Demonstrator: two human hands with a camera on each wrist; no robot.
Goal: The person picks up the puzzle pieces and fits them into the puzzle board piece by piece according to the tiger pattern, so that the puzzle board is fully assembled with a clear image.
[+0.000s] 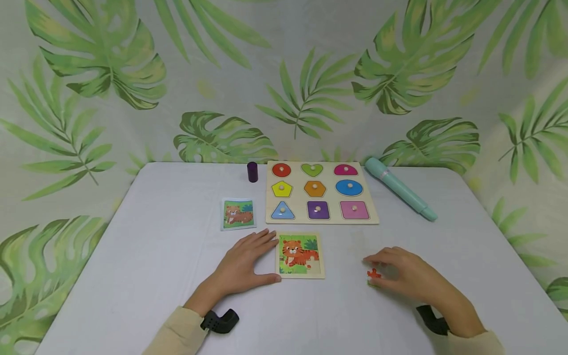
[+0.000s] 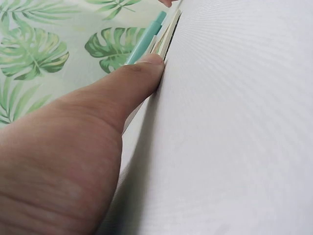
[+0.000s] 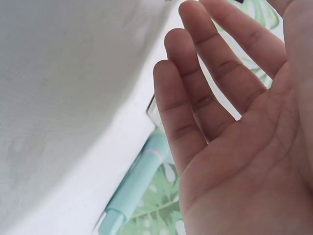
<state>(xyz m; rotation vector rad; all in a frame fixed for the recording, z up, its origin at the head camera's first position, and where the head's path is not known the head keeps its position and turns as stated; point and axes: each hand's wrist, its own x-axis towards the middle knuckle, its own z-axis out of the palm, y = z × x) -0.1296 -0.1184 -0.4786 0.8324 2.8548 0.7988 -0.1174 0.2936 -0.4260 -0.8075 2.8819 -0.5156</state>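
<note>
A small wooden jigsaw puzzle [image 1: 300, 254] with a tiger picture lies in its pale frame, with a gap at its lower right. My left hand [image 1: 244, 259] rests at its left side, fingers spread and thumb laid straight at the near corner. In the left wrist view the thumb [image 2: 142, 73] touches the edge of the frame. To the right, my right hand [image 1: 399, 273] hovers with thumb and fingers parted around a red and green puzzle piece [image 1: 373, 273]. The thumb partly covers that piece. The right wrist view shows a bare palm and loosely extended fingers [image 3: 173, 107].
Behind the puzzle lies a knob board [image 1: 297, 220] of coloured shapes. A tiger picture card [image 1: 238, 214] is to its left, near a dark purple cylinder [image 1: 252, 172]. A teal marker-like stick [image 1: 401, 190] lies at the back right. Leaf-printed cloth [image 1: 310, 74] hangs behind the table.
</note>
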